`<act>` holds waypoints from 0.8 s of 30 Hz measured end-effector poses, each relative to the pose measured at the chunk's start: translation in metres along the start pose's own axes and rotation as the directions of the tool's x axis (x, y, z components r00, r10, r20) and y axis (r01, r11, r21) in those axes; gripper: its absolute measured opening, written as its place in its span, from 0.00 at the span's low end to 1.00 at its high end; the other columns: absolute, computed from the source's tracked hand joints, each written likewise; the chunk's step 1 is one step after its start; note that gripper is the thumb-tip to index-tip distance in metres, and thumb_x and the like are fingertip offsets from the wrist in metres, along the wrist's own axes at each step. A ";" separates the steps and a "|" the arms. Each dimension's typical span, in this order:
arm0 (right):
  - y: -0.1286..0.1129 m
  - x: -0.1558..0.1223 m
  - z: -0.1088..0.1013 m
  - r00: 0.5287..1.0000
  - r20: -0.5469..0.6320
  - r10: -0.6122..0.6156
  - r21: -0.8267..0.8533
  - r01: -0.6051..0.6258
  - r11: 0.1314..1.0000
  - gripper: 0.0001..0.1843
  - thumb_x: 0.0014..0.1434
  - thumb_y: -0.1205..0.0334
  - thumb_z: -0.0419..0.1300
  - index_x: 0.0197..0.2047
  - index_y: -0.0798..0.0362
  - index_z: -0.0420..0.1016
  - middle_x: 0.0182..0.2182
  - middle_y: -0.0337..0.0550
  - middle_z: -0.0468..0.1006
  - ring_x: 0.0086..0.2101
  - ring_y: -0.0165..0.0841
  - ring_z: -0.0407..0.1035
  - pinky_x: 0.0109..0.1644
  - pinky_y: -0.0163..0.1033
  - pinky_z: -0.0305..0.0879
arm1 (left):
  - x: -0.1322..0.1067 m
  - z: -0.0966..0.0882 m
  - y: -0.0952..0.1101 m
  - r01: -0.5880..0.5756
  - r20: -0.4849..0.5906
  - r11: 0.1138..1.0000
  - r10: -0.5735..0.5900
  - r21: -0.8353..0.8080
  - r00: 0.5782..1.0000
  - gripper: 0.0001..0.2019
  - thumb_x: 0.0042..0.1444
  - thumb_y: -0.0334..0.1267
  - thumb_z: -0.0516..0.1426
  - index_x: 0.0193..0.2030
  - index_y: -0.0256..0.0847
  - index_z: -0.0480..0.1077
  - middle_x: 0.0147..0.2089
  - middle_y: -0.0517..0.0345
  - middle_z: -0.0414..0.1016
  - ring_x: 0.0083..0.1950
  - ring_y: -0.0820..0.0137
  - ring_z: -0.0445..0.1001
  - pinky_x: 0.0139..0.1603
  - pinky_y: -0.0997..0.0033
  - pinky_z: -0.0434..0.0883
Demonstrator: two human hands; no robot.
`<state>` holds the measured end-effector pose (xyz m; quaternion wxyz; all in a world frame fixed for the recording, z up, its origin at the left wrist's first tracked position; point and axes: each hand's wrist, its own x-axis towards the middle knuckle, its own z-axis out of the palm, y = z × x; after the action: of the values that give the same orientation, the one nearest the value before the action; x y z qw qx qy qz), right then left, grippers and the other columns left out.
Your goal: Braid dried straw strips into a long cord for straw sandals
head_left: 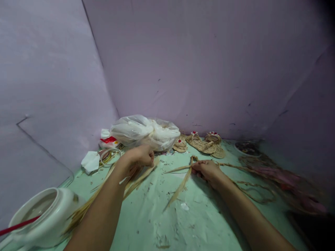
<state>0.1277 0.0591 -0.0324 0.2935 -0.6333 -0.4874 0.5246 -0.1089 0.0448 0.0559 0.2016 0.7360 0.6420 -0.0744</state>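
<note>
My right hand [206, 171] is closed in a pinch on a braided plant-fibre cord [193, 161]. Loose flat ends [179, 191] of dried fibre spread from its fingertips to the left and toward me. Over to the left, my left hand [141, 156] is closed at the tips of a bundle of dried fibre strips [138, 181]. The fingers look pinched on the strips, though the hand partly covers the contact. The bundle runs down under my left forearm.
A white pot [47, 216] with a red stick lies at the lower left. Behind my hands are a knotted plastic bag [146, 130] and woven slippers [202, 143] with red beads. Braided cord [256, 191] coils on the right, near a dark-filled dish [248, 148]. Walls enclose the green surface.
</note>
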 end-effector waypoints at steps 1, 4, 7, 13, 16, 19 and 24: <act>0.000 0.000 0.000 1.000 0.002 -0.003 0.003 0.003 1.000 0.09 0.43 0.67 0.55 0.15 0.58 0.66 0.07 0.35 0.60 0.10 0.21 0.47 0.14 0.28 0.39 | 0.002 0.001 0.004 -0.074 -0.027 0.997 0.073 -0.034 0.997 0.09 0.35 0.33 0.53 0.26 0.37 0.72 0.25 0.58 0.72 0.25 0.73 0.66 0.24 0.77 0.59; 0.002 0.001 -0.001 0.999 0.019 -0.026 0.023 0.026 0.999 0.08 0.42 0.68 0.55 0.15 0.58 0.66 0.08 0.36 0.62 0.11 0.21 0.49 0.14 0.28 0.39 | 0.012 0.011 0.019 -0.139 -0.206 0.989 0.146 0.046 0.968 0.09 0.37 0.32 0.51 0.25 0.38 0.72 0.25 0.58 0.71 0.26 0.72 0.66 0.25 0.76 0.58; 0.002 0.001 -0.002 0.998 0.027 -0.055 0.034 0.054 0.998 0.07 0.41 0.69 0.54 0.15 0.58 0.66 0.09 0.36 0.62 0.11 0.21 0.50 0.14 0.28 0.40 | 0.023 0.023 0.040 -0.095 -0.339 0.984 0.142 0.152 0.930 0.09 0.38 0.31 0.51 0.26 0.40 0.71 0.27 0.54 0.72 0.29 0.68 0.68 0.28 0.73 0.59; 0.003 0.002 -0.003 0.997 0.039 -0.067 0.072 0.064 0.995 0.07 0.40 0.70 0.54 0.14 0.58 0.66 0.08 0.35 0.62 0.11 0.20 0.50 0.13 0.28 0.39 | 0.035 0.039 0.071 -0.079 -0.396 0.983 0.140 0.166 0.908 0.11 0.41 0.32 0.51 0.31 0.41 0.71 0.32 0.52 0.73 0.35 0.64 0.70 0.34 0.70 0.61; 0.004 0.003 -0.004 0.995 0.057 -0.085 0.094 0.080 0.992 0.07 0.40 0.71 0.53 0.14 0.58 0.66 0.08 0.35 0.62 0.11 0.20 0.50 0.13 0.28 0.39 | 0.039 0.047 0.077 -0.107 -0.339 0.988 0.141 0.115 0.930 0.10 0.41 0.34 0.51 0.29 0.42 0.72 0.30 0.53 0.73 0.34 0.64 0.70 0.33 0.71 0.61; 0.003 0.002 -0.005 0.995 0.056 -0.088 0.109 0.081 0.991 0.08 0.40 0.72 0.52 0.14 0.58 0.66 0.08 0.35 0.63 0.11 0.21 0.51 0.13 0.28 0.40 | 0.041 0.051 0.078 -0.131 -0.301 0.987 0.153 0.093 0.941 0.09 0.40 0.34 0.51 0.27 0.42 0.72 0.29 0.54 0.73 0.32 0.66 0.69 0.31 0.72 0.60; 0.001 0.000 -0.005 0.997 0.039 -0.071 0.096 0.067 0.993 0.07 0.40 0.72 0.53 0.14 0.58 0.67 0.08 0.34 0.62 0.11 0.21 0.50 0.14 0.28 0.41 | 0.041 0.052 0.074 -0.239 -0.220 0.970 0.226 -0.037 0.949 0.10 0.39 0.34 0.51 0.27 0.41 0.73 0.27 0.56 0.73 0.28 0.71 0.67 0.28 0.75 0.58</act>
<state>0.1329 0.0591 -0.0315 0.3310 -0.5901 -0.4897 0.5499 -0.0222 0.0554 0.0082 0.1618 0.8034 0.5708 0.0502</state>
